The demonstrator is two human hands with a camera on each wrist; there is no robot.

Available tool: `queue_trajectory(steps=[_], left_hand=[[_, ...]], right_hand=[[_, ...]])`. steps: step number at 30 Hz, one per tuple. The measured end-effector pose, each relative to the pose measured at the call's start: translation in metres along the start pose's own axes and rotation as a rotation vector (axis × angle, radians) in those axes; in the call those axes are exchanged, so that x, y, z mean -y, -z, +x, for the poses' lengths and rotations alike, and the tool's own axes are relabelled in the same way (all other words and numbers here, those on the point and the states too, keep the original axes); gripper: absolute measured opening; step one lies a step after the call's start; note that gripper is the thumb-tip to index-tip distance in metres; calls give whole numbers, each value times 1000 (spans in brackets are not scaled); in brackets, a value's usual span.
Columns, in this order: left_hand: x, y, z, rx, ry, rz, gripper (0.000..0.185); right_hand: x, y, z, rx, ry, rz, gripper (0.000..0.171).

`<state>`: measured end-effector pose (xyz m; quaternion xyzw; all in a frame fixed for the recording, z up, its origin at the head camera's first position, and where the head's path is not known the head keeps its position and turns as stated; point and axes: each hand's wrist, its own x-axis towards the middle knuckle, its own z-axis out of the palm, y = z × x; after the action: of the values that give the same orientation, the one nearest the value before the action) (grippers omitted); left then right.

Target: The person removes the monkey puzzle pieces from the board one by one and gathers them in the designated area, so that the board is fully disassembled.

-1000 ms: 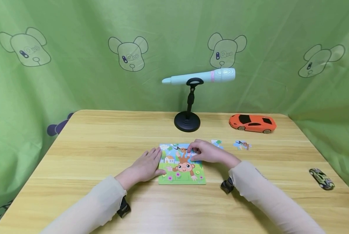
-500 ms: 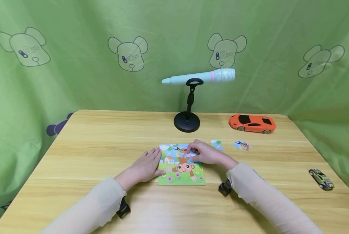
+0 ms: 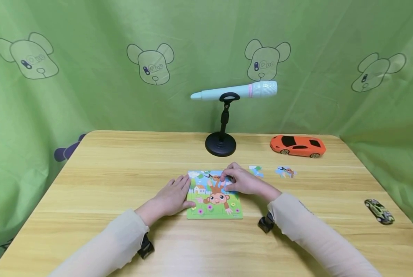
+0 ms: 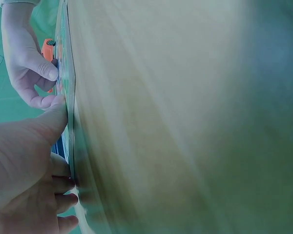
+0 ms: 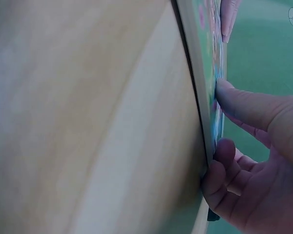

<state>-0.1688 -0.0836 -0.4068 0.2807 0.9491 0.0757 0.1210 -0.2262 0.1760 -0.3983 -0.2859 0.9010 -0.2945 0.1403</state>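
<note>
A jigsaw puzzle (image 3: pixel 206 209) in a flat board, printed with a monkey, a house and flowers, lies on the table. My left hand (image 3: pixel 172 195) rests along its left side, fingers straight and thumb over the lower left edge. My right hand (image 3: pixel 242 181) is bent over the upper right of the puzzle. Its thumb (image 5: pixel 232 97) and index finger pinch at a piece there, mostly hidden under the hand, while the other fingers (image 5: pixel 217 180) curl by the board's edge. Behind that hand lie two loose puzzle pieces, a blue-and-green one (image 3: pixel 256 171) and one with brown parts (image 3: pixel 286 172).
A light blue microphone (image 3: pixel 234 92) lies across a black stand (image 3: pixel 221 144) behind the puzzle. An orange toy car (image 3: pixel 298 146) is at the back right, and a small patterned toy car (image 3: pixel 379 211) near the right edge. A green curtain (image 3: pixel 99 77) surrounds the table (image 3: pixel 123 161).
My right forearm has shifted slightly left, while its fingertips stay at the same spot on the puzzle. My left hand has not moved.
</note>
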Motion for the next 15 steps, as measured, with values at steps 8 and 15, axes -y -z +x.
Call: queue_trajectory(steps=[8,15], left_hand=[[-1,1,-1,1,-2,-1,79],[-2,2,-2,2,-3,6,79]], right_hand=[[0,1,-1,-9,-3,-31,48],[-2,1,1,-5,-16,-51,54]])
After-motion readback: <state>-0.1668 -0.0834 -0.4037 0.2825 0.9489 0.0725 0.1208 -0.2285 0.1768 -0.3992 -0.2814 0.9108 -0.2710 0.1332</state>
